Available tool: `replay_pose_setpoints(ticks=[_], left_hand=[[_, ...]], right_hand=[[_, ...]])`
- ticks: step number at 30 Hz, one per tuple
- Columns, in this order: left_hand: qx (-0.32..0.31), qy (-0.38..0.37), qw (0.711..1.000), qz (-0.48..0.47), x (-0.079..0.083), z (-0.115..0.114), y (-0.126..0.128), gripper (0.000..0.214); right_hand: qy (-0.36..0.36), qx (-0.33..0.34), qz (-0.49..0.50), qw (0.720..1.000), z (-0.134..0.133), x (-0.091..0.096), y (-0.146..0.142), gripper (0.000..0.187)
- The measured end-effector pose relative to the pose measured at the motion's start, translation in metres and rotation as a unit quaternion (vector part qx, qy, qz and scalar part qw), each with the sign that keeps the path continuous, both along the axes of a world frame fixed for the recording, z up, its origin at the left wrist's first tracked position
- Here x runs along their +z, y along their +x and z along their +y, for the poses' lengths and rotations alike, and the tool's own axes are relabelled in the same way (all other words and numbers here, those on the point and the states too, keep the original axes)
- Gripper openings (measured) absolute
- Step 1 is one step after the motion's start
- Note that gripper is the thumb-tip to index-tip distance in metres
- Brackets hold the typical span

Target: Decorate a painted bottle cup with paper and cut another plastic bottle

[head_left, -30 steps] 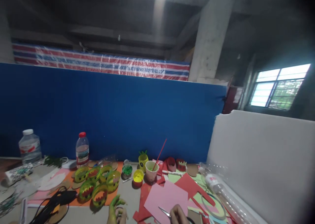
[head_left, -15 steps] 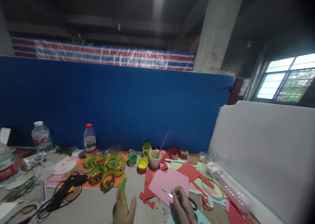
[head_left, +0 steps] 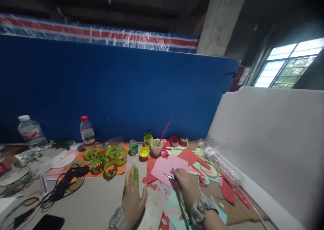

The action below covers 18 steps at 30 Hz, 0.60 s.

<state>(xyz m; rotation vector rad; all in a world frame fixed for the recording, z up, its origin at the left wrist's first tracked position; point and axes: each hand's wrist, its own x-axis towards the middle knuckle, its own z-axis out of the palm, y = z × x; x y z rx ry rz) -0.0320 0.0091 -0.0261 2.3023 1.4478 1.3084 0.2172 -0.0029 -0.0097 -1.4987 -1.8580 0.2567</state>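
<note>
My left hand (head_left: 134, 196) is held flat over the table, fingers stretched and thumb apart, holding nothing. Yellow-green paint marks its fingers and back. Over the paper, my right hand (head_left: 186, 184) curls around a slim, pen-like tool (head_left: 181, 203), its lower end reaching toward my wrist; its exact kind is unclear. Just left of those fingertips, scissors (head_left: 168, 176) show their blades on a pink sheet (head_left: 165, 166), their handles hidden by the hand. Red paper (head_left: 191, 157) lies beyond, and pale blue paper (head_left: 170, 203) is below the hand.
Several yellow-green rings (head_left: 110, 168) sit on orange paper at left. A yellow paint cup (head_left: 144, 153), a green-filled cup (head_left: 133, 149) and a paper cup (head_left: 156, 149) with a red stick stand ahead. Black cable (head_left: 63, 177), bottles (head_left: 87, 134) and a white board (head_left: 268, 132) flank the space.
The view has tilted down, showing more forearm and a dark phone at lower left. My right hand has turned palm-down over the scissors' handles, and the slim tool shows more fully.
</note>
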Motion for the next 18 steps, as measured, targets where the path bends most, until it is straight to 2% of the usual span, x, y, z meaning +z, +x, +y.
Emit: replay_pose_setpoints(ticks=[6, 10, 14, 18], left_hand=[[-0.010, -0.004, 1.000, -0.002, 0.001, 0.001, 0.000, 0.076], [-0.001, -0.002, 1.000, -0.010, 0.001, 0.000, 0.000, 0.076], [0.005, 0.002, 1.000, -0.013, 0.001, -0.002, 0.002, 0.076], [0.001, 0.006, 1.000, -0.015, 0.002, -0.004, 0.004, 0.076]], right_hand=[[-0.012, 0.016, -0.117, 0.993, -0.009, 0.001, 0.015, 0.041], [-0.009, -0.007, -0.174, 0.985, -0.015, -0.004, 0.026, 0.046], [-0.005, -0.122, -0.216, 0.969, -0.011, 0.006, 0.067, 0.040], [-0.012, -0.296, -0.235, 0.926, -0.007, 0.035, 0.128, 0.044]])
